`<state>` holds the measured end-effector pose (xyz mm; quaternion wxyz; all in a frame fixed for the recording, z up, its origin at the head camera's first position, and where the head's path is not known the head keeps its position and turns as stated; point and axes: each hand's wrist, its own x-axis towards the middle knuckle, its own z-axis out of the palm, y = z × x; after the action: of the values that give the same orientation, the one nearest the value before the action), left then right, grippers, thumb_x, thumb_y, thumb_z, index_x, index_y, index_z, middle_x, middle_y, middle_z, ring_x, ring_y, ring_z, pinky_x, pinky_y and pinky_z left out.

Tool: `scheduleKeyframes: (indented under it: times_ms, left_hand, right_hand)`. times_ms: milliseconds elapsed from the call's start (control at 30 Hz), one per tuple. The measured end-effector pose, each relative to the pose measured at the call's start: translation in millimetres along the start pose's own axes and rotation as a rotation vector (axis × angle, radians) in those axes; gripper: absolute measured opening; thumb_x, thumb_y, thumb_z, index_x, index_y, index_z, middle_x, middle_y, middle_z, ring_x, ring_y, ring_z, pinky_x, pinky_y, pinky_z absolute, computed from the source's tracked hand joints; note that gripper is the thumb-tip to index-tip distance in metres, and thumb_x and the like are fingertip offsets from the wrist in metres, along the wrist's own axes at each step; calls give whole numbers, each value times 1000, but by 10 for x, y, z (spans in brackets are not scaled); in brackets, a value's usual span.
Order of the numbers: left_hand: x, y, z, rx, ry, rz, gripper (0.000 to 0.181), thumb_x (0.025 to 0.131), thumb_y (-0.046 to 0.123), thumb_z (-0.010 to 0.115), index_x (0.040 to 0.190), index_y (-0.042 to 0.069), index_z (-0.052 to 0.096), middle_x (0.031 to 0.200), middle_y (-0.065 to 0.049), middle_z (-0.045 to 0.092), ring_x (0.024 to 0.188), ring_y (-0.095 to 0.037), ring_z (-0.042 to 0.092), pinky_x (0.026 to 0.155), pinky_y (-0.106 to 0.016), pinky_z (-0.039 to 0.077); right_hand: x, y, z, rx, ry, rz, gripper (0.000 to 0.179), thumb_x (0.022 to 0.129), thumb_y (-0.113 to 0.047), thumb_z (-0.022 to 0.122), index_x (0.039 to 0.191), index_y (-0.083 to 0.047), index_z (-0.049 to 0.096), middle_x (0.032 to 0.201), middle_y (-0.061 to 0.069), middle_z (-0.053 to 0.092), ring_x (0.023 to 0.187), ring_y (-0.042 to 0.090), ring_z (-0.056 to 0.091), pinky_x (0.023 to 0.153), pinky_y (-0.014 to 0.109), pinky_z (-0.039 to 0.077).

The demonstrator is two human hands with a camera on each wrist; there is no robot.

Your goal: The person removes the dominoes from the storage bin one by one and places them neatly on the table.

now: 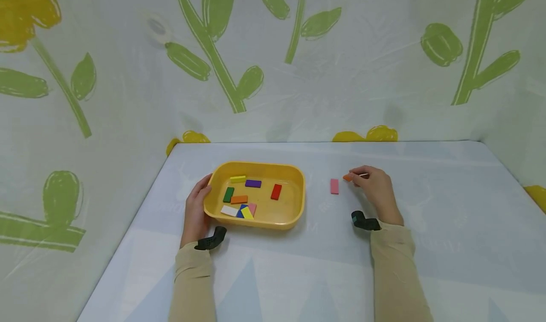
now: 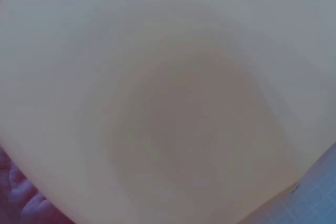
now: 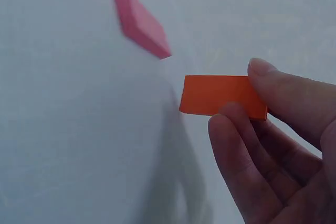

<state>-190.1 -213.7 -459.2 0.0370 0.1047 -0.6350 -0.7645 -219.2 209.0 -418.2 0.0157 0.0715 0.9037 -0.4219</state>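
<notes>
My right hand (image 1: 375, 189) pinches an orange domino-like block (image 3: 220, 94) between thumb and fingertips, above the table. Just left of it, a pink block (image 1: 334, 186) lies flat on the table. My left hand (image 1: 197, 213) grips the left end of a yellow tray (image 1: 256, 223), thumb at the rim; its other fingers are partly hidden. In the tray lie several blocks, among them a red block (image 1: 276, 192), a purple block (image 1: 253, 183), a green block (image 1: 228, 194) and a white block (image 1: 229, 210). The left wrist view is mostly filled by the blurred tray wall.
A pale cloth with faint blue shapes covers the table (image 1: 307, 274). Behind it rises a white wall curtain (image 1: 362, 90) with green leaf prints. Black wrist cameras sit on both forearms, close above the table.
</notes>
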Motion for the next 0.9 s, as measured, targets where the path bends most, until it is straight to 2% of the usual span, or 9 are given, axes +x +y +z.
scheduleKeyframes:
  times_ms: [133, 267, 400, 733, 900]
  left_hand:
    - [1, 5, 3, -3, -1, 4, 42, 89, 39, 49, 129, 28, 46, 136, 7, 37, 121, -13, 37, 94, -24, 38]
    - [-4, 10, 9, -9, -3, 3, 42, 89, 39, 49, 129, 27, 46, 136, 7, 37, 121, -14, 37, 95, -25, 38]
    - [-14, 15, 12, -12, -2, 1, 41, 90, 39, 49, 129, 27, 46, 136, 7, 37, 121, -14, 38, 94, -25, 38]
    - [-12, 17, 19, -1, -1, 3, 41, 89, 39, 49, 129, 28, 46, 136, 8, 37, 121, -14, 38, 94, -25, 38]
    - [-15, 18, 12, -4, 0, 1, 41, 90, 38, 49, 129, 28, 46, 136, 8, 37, 121, -13, 38, 94, -24, 38]
  right_hand:
    - [8, -12, 17, -74, -30, -12, 30, 86, -32, 58, 106, -11, 61, 104, 9, 58, 90, 24, 53, 77, 35, 44]
    - [9, -17, 22, -153, -132, -31, 30, 84, -32, 61, 105, -11, 60, 110, 12, 54, 98, 29, 47, 82, 41, 44]
    - [-9, -13, 19, -171, -209, -30, 31, 83, -28, 62, 107, -10, 58, 114, 15, 51, 101, 31, 46, 85, 44, 43]
    - [-12, 32, 31, -180, -221, -142, 39, 79, -20, 67, 113, -5, 55, 111, 15, 46, 98, 30, 44, 86, 45, 39]
    - [6, 56, 67, -205, -224, -142, 48, 78, -20, 68, 121, -8, 52, 113, 14, 42, 99, 29, 42, 86, 44, 40]
